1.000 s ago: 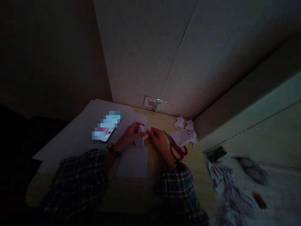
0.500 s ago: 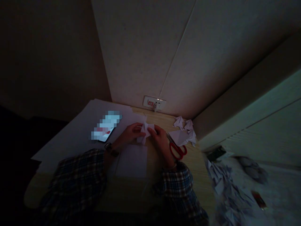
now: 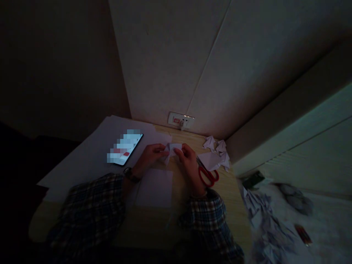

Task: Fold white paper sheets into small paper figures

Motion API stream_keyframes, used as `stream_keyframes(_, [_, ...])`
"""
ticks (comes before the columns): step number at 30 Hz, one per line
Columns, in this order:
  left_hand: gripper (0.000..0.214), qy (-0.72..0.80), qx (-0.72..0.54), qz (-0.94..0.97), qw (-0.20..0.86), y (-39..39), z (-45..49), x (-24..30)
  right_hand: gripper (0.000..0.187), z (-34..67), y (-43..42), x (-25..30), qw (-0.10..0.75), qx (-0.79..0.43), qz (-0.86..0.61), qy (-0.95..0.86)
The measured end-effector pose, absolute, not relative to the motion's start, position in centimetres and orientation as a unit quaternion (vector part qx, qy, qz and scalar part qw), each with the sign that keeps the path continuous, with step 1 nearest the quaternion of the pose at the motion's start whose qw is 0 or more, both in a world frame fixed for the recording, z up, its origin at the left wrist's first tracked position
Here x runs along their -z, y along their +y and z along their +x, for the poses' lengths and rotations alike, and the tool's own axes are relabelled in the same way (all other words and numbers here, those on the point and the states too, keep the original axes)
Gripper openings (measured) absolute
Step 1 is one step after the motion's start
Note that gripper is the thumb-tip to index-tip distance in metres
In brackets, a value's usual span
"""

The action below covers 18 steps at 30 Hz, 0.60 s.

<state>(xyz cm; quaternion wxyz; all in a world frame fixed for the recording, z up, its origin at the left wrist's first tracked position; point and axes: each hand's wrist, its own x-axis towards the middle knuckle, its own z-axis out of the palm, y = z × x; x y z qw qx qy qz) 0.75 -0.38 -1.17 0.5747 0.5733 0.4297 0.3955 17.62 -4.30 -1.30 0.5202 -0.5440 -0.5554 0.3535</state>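
We saw a lit phone (image 3: 132, 146) on the L of the table (image 3: 189, 136), red-handled scissors (image 3: 203, 176) on its R, a wall outlet (image 3: 176, 120) w/ plug (image 3: 182, 124) just above its back edge. Lower R, we noted a grey bundle (image 3: 294, 198) (ID unclear) nr a small reddish pkt (image 3: 303, 235).

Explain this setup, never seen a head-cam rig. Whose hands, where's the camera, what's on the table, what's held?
No machine here: a person works with two bare hands. One camera, worn on the head, takes every picture, looking forward and down.

The left hand and right hand together hold a small folded paper by their fingers.

On the table, a lit phone, its screen partly pixelated, lies on large white sheets. A smaller sheet lies nearer the person. Red-handled scissors sit close to the right hand, with folded paper shapes beyond them, near the wall. The light is dim, so fine creases are hard to make out.
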Motion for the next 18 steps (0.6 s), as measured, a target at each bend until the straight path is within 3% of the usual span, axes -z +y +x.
stream_keyframes(6, [0.016,0.421,-0.465,0.604,0.493,-0.60,0.32,0.78,0.011,17.63,-4.60,1.18,0.528,-0.352,-0.508,-0.582])
stream_keyframes(12, [0.018,0.441,-0.510,0.623,0.397,-0.60,-0.23,0.44,0.027,17.71,-4.70,1.55,0.507,-0.396,-0.477,-0.598])
stream_keyframes(18, [0.020,0.421,-0.513,0.596,0.453,-0.41,0.04,0.98,0.016,17.50,-4.55,1.57,0.528,-0.402,-0.480,-0.574])
